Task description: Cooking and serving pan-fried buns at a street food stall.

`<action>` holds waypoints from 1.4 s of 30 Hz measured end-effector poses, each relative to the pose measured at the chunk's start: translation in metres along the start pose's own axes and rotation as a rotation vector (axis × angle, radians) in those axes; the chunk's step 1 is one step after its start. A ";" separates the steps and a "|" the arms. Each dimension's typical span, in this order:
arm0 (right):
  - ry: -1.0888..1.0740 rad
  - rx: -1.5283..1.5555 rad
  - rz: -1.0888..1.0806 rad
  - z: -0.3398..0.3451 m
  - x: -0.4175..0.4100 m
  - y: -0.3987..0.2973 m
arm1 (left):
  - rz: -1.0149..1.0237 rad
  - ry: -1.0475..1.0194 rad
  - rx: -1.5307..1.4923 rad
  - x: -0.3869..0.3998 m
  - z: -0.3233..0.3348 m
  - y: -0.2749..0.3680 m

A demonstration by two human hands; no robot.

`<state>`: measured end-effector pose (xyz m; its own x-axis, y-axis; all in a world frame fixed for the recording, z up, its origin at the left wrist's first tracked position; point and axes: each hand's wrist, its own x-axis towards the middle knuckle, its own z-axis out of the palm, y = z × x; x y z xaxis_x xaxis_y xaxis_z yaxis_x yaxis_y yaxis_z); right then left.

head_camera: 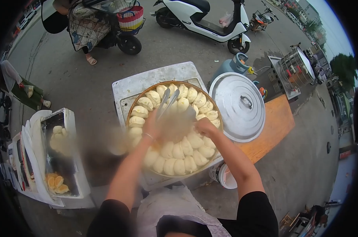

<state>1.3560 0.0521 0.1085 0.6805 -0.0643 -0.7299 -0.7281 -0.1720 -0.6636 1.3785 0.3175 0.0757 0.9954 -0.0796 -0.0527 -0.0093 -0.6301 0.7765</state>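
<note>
A round steamer tray (pixel 219 110) full of pale steamed buns (pixel 177 150) rests on a worn white stand. My left hand (pixel 151 127) is over the tray's left half, closed on metal tongs (pixel 166 103) whose two arms point away from me. My right hand (pixel 205 127) is over the tray's right side, its fingers curled beside a greyish blade-like thing (pixel 191 113); whether it holds this is hidden by a blur. The blur also covers the middle of the tray and the space between my hands.
A large metal lid (pixel 238 107) lies right of the tray, by an orange board (pixel 269 127) and a gas cylinder (pixel 230 66). A white bucket (pixel 226 177) stands below. Foam boxes (pixel 69 130) with food are at left. Beyond are a white scooter (pixel 202 20) and people.
</note>
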 end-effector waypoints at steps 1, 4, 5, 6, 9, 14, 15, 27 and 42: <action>-0.014 -0.082 0.006 -0.022 -0.002 -0.021 | -0.006 0.009 -0.004 -0.010 -0.001 -0.005; -0.048 -0.771 -0.025 -0.081 0.022 -0.078 | -0.132 -0.025 -0.209 -0.046 -0.003 -0.029; 0.022 -0.965 -0.042 -0.092 0.027 -0.095 | -0.176 -0.081 -0.258 -0.057 -0.004 -0.033; -0.018 -1.241 -0.026 -0.108 0.042 -0.108 | -0.184 -0.074 -0.258 -0.065 -0.003 -0.034; -0.033 -1.271 -0.013 -0.122 0.068 -0.136 | -0.263 -0.050 -0.237 -0.071 0.002 -0.040; -0.141 -1.328 -0.034 -0.118 0.095 -0.158 | -0.321 0.026 -0.281 -0.060 0.038 -0.077; -0.148 -1.352 -0.069 -0.121 0.104 -0.153 | -0.336 0.027 -0.276 -0.056 0.045 -0.076; -0.401 -1.097 -0.390 -0.082 0.137 -0.092 | -0.336 0.024 -0.353 -0.047 0.056 -0.047; -0.264 -0.341 -0.309 -0.028 0.030 0.034 | -0.301 -0.163 -0.126 -0.065 0.000 -0.030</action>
<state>1.3545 0.0164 0.0686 0.7829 0.2825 -0.5543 -0.3985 -0.4565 -0.7955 1.3137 0.3416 0.0563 0.9233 -0.0333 -0.3826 0.3042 -0.5447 0.7815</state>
